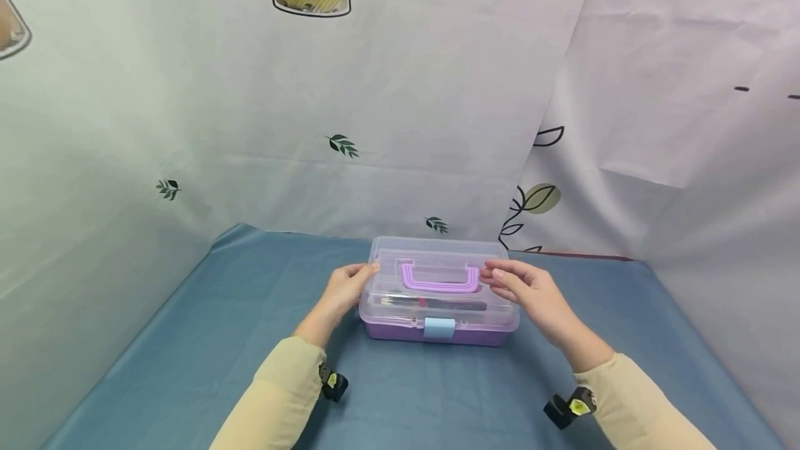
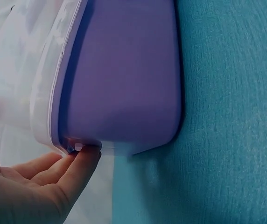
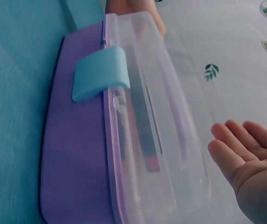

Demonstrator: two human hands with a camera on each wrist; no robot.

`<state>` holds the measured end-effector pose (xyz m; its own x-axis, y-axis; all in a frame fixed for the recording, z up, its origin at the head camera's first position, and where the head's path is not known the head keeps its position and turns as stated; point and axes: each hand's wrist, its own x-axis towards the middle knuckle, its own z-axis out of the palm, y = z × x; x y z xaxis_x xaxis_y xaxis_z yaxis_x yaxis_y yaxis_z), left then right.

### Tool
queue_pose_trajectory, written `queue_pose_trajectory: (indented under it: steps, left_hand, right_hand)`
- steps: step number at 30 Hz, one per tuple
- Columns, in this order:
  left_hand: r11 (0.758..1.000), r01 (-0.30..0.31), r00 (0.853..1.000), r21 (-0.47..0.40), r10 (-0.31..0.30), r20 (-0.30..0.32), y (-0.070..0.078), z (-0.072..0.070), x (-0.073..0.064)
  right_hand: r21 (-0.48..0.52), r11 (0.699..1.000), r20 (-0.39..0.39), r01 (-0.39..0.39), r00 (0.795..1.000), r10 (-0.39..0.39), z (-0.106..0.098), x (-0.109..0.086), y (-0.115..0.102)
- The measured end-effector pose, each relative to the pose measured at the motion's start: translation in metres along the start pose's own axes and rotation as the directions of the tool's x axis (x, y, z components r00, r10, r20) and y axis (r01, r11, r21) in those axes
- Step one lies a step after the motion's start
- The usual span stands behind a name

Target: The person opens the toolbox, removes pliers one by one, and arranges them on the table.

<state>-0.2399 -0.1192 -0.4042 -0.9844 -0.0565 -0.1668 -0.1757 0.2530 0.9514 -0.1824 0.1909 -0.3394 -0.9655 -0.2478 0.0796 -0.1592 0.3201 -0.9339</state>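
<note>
A plastic storage box with a purple base, a clear lid and a light-blue front latch stands on the blue cloth. The lid is down and the latch lies across its front rim. A purple carry handle lies folded flat on top. My left hand holds the box's left end, thumb on the lid and fingertips at the rim by the rear corner. Over the right end of the lid is my right hand, its fingers loosely extended beside the handle. Dark slender items show through the lid.
Blue cloth covers the table. Behind and at both sides hang pale sheets printed with leaves and jars. A black wrist camera sits on the left cuff and another camera on the right cuff.
</note>
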Motion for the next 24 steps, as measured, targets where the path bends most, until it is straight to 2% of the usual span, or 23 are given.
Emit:
queue_pose_trajectory:
  steps: [7,16,24]
  left_hand:
    - [0.999,-0.014,1.000,0.036,0.014,-0.016,-0.001,0.001,-0.005]
    - [0.999,-0.032,0.999,0.038,0.034,-0.043,0.006,-0.001,-0.005]
    - [0.999,-0.019,0.999,0.040,0.021,-0.044,0.010,0.005,-0.004]
  right_hand:
    - [0.085,0.996,0.057,-0.037,0.998,0.032,0.010,-0.001,0.001]
    - [0.102,0.994,0.075,-0.038,0.997,0.030,0.017,0.003,-0.001]
    - [0.132,0.987,0.086,-0.087,0.993,0.076,0.025,-0.001,0.003]
